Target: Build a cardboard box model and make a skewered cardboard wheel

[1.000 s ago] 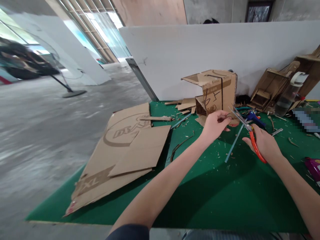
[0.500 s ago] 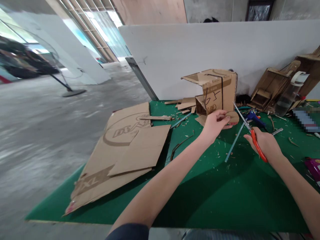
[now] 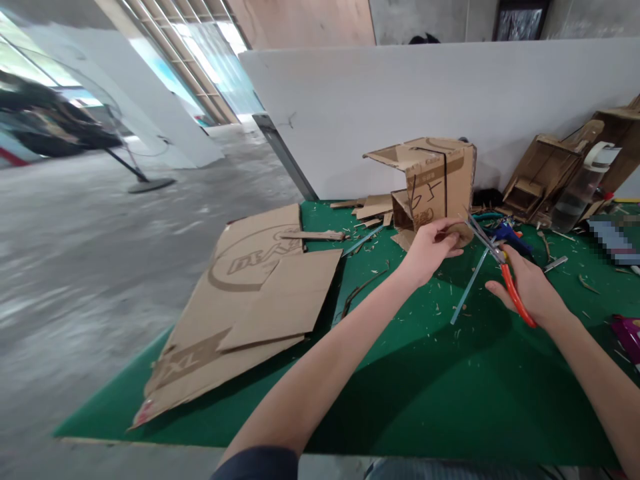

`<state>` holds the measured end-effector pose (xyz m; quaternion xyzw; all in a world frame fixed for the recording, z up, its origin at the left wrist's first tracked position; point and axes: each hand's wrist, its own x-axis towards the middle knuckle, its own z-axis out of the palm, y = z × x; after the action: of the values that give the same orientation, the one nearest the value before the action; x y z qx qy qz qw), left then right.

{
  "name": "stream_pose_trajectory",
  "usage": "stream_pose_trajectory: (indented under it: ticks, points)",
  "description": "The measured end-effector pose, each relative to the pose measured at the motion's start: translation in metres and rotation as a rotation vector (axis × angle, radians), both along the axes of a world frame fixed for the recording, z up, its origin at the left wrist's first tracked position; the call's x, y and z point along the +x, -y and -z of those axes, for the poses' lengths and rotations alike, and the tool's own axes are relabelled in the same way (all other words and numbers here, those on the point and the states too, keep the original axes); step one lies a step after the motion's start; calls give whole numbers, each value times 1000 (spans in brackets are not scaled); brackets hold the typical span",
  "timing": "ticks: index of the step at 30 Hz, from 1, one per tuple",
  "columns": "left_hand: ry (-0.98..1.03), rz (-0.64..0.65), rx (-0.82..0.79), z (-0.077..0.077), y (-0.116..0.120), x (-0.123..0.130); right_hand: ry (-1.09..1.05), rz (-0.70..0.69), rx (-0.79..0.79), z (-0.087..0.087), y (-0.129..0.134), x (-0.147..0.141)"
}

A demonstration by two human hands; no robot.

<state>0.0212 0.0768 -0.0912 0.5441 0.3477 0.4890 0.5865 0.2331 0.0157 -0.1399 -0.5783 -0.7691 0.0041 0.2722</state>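
My left hand (image 3: 436, 248) pinches a small rounded piece of cardboard (image 3: 463, 233) in front of a cut cardboard box (image 3: 436, 183). Scissors with red-orange handles (image 3: 515, 293) are in my right hand (image 3: 533, 283); the thumb sticks out to the side. Their blades, pointing up and to the left, are parted a little, with the tips beside the right edge of the rounded piece. Whether the blades touch it I cannot tell. Below them a light blue strip (image 3: 469, 287) lies on the green table (image 3: 450, 400).
Large flattened cardboard sheets (image 3: 240, 300) cover the table's left side. Cardboard scraps (image 3: 373, 207) lie behind them. Right of the box are a blue tool (image 3: 510, 239), a cardboard structure (image 3: 530, 177), a clear bottle (image 3: 583, 190) and a phone (image 3: 614, 240). A white panel (image 3: 400, 107) borders the back.
The rounded cardboard piece has turned in my left hand and now shows a narrower face. The scissor blades have opened slightly beside it. Both arms stay nearly in place.
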Motion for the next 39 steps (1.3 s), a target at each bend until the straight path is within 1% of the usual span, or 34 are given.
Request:
stream_pose_trajectory:
  ticks: [2,4,9,13,21,27,32,35,39]
  points:
    - [0,-25,6,0,1,0,29,10,-53,0,1,-1]
    - [-25,-41,13,-1,1,0,52,21,-64,-1,1,-1]
    - [-80,21,37,-3,2,-2,94,29,-19,0,0,1]
    - [-118,32,53,-5,2,-5,123,15,25,3,-3,5]
    - [-149,-6,24,-7,1,-5,130,2,19,1,-4,6]
    - [-173,-30,13,-7,1,-4,181,10,57,1,-4,6]
    - [-142,-30,-8,-11,4,-4,234,84,109,3,-4,3]
    - [-98,-46,-26,-13,6,-3,201,114,144,5,-4,4]
    - [-11,-99,-88,-13,5,-2,64,134,96,7,-5,6]
